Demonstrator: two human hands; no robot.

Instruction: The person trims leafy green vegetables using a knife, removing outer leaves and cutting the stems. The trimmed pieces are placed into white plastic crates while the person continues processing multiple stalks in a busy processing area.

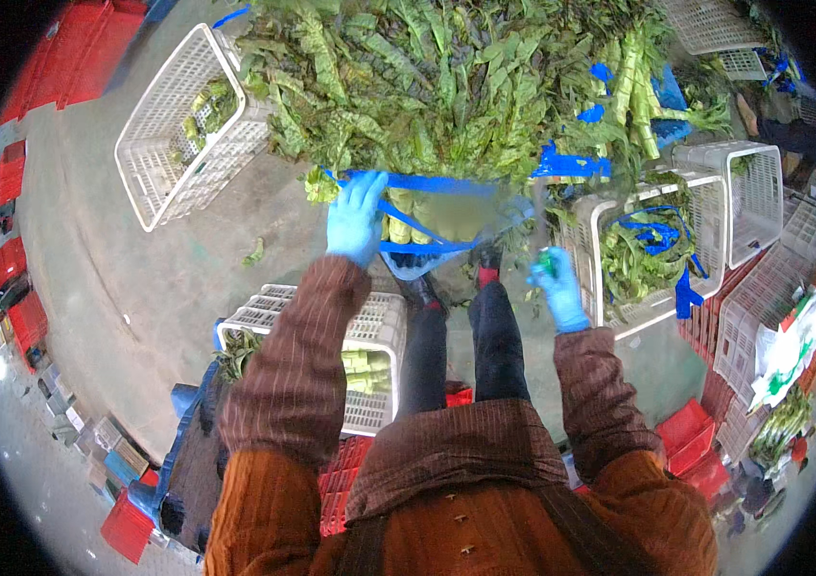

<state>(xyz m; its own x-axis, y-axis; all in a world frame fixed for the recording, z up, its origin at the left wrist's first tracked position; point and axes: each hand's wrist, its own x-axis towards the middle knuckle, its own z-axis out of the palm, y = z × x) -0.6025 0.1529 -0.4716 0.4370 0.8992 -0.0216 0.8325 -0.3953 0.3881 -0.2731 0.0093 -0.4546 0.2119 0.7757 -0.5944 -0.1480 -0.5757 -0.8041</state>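
Observation:
My left hand (356, 219), in a light-blue glove, grips the blue band (422, 183) at the left edge of a large bundle of stem lettuce. The bundle's pale cut stems (408, 216) face me between strips of blue band, and its long green leaves (422, 108) spread away from me. Below the stems hangs a light-blue sheet (418, 265). To the right of the bundle, my right hand (559, 284), also gloved, is closed around the green handle (546, 263) of what looks like a knife. Its blade is a grey blur pointing away from me.
White plastic crates hold trimmings: one tilted at left (185, 137), another at right (656, 252) with leaves and blue band scraps. A crate (372, 360) by my legs holds peeled stems. Loose lettuce stalks (634, 93) lie at upper right. Red crates (692, 439) stand at lower right.

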